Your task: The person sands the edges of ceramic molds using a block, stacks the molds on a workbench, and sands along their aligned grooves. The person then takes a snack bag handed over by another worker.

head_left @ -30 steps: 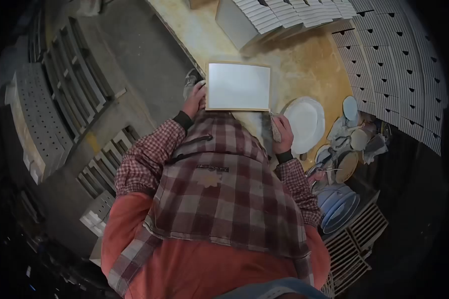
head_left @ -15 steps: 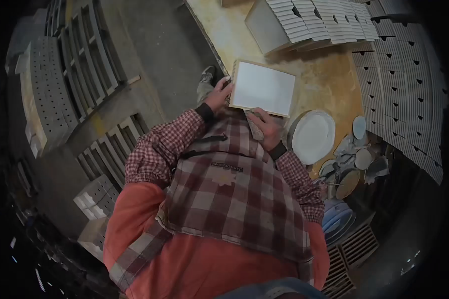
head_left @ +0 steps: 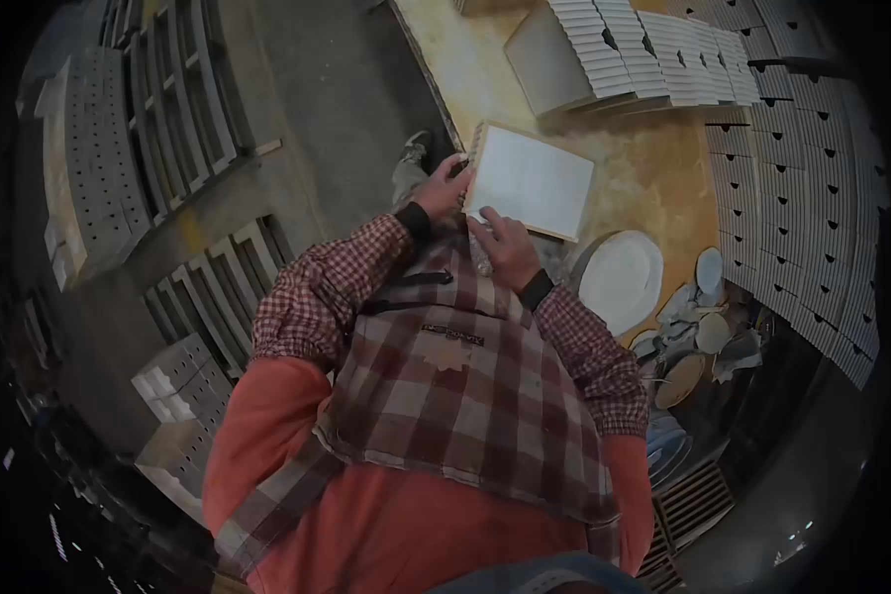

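A white rectangular panel with a tan, notched rim (head_left: pixel 532 182) lies at the near edge of the stained yellowish table. My left hand (head_left: pixel 443 186) is at the panel's left edge, its fingers closed near the rim; what it holds is too small to tell. At the panel's lower left corner is my right hand (head_left: pixel 506 247), its fingertips on the corner. Under its palm, a greyish crumpled piece (head_left: pixel 480 249) is pinched against the fingers, partly hidden.
A white oval basin (head_left: pixel 621 283) sits right of my right hand, beside several small dishes and rags (head_left: pixel 713 333). Stacked ridged pale pieces (head_left: pixel 604 49) stand at the back of the table (head_left: pixel 653 178). Slatted pallets (head_left: pixel 183 99) and perforated blocks (head_left: pixel 99 163) are on the left floor.
My right hand has moved left along the panel's near edge to its lower left corner. The whole view has shifted slightly.
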The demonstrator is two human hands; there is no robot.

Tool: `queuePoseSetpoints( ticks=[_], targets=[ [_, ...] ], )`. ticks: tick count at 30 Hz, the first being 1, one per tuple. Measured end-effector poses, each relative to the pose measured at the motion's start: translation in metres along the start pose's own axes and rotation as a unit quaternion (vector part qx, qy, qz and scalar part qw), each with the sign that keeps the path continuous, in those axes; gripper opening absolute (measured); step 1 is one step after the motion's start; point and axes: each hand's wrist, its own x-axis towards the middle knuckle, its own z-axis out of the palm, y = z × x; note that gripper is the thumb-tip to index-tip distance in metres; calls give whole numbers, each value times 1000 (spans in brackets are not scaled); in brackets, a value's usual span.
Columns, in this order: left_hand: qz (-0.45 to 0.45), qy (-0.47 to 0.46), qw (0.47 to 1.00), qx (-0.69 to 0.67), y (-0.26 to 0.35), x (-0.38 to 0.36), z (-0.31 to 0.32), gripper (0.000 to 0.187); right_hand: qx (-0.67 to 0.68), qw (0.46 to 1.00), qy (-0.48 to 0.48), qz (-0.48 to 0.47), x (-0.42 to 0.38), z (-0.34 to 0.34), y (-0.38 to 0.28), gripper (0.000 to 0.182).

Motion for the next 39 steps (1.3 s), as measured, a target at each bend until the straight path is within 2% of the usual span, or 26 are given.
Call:
queuePoseSetpoints(
  ticks=[2, 3, 5, 8, 9, 10, 11, 12, 13, 14, 15, 16, 18, 19, 20, 22, 25, 28, 30, 31, 32, 33, 34, 36, 37, 39],
  targets=[
    [99, -11, 994, 33, -26, 22, -8, 51, 8, 998, 57, -23, 1, 5, 2, 45],
    [9, 0, 1000, 13, -4, 5, -2, 51, 14, 999, 36, -23, 3, 5, 1, 43],
    [70, 6, 998, -9, -15, 13, -2, 49, -16, 999, 27, -11, 3, 4, -3, 42],
    [51, -18, 998, 34, -15, 18, -6, 47, -29, 998, 53, -10, 4, 4, -4, 41],
    [48, 16, 996, 75, -23, 23, -6, 45, -17, 999, 50, -9, 0, 6, -2, 40],
    [39, -8, 999, 1, 0, 5, 3, 44, 11, 999, 53, -5, 0, 4, -1, 40],
    [177, 52, 974, 129, -59, 47, -11, 44, 39, 998, 47, 7, -1, 6, 1, 39],
    [39, 8, 997, 59, -18, 20, -5, 44, 39, 995, 88, 1, -1, 8, 0, 40],
    [19, -20, 999, -25, -1, 6, 1, 45, 46, 995, 84, 17, 0, 6, -2, 42],
    [430, -29, 886, 172, -38, 36, -9, 46, 34, 996, 83, 19, 2, 6, -3, 42],
    [68, -5, 997, 21, -14, 17, -3, 48, 21, 996, 83, 22, 3, 7, -4, 42],
    [35, -2, 999, 8, 1, 5, 2, 47, -13, 998, 62, 24, 3, 8, -5, 44],
    [90, 26, 992, 82, -15, 21, -3, 48, -44, 997, 55, 17, 3, 8, -5, 45],
    [55, -6, 998, 11, -6, 10, 0, 49, -80, 996, 46, 1, 4, 6, -6, 39],
    [84, 25, 995, 41, -20, 20, 0, 49, -115, 993, 39, -15, 1, 9, -5, 40],
    [21, 5, 1000, 14, 2, 4, 3, 51, -150, 988, 20, -9, 1, 4, -9, 39],
    [42, -7, 999, 19, -4, 9, -2, 58, -107, 993, 52, -1, -2, 1, -8, 39],
    [20, -5, 999, 33, -6, 9, -2, 61, 38, 992, 114, 35, 2, -6, -7, 37],
    [31, 3, 999, 34, -7, 10, -1, 60, 95, 989, 111, 35, 8, -5, -7, 40],
    [42, 5, 999, 26, -5, 8, 1, 60, 97, 989, 94, 67, 7, -5, -10, 38],
    [16, 2, 1000, 14, -4, 7, 2, 56, 76, 993, 40, 77, 9, -5, -11, 36],
    [57, -5, 996, 69, -8, 13, 1, 50, 56, 993, 96, 26, 8, 5, -7, 37],
    [93, 6, 996, 4, -16, 14, 4, 45, 14, 998, 36, 45, 5, 3, -8, 38],
    [84, 16, 996, 15, -23, 20, 6, 50, -15, 996, 82, -12, 3, 7, -5, 40],
    [62, 12, 997, 44, -21, 17, 5, 54, 0, 1000, 0, 26, 2, 7, -2, 41],
    [54, 35, 996, 69, -17, 15, 7, 59, -73, 993, 78, -57, -4, 20, 9, 42]
  ],
)
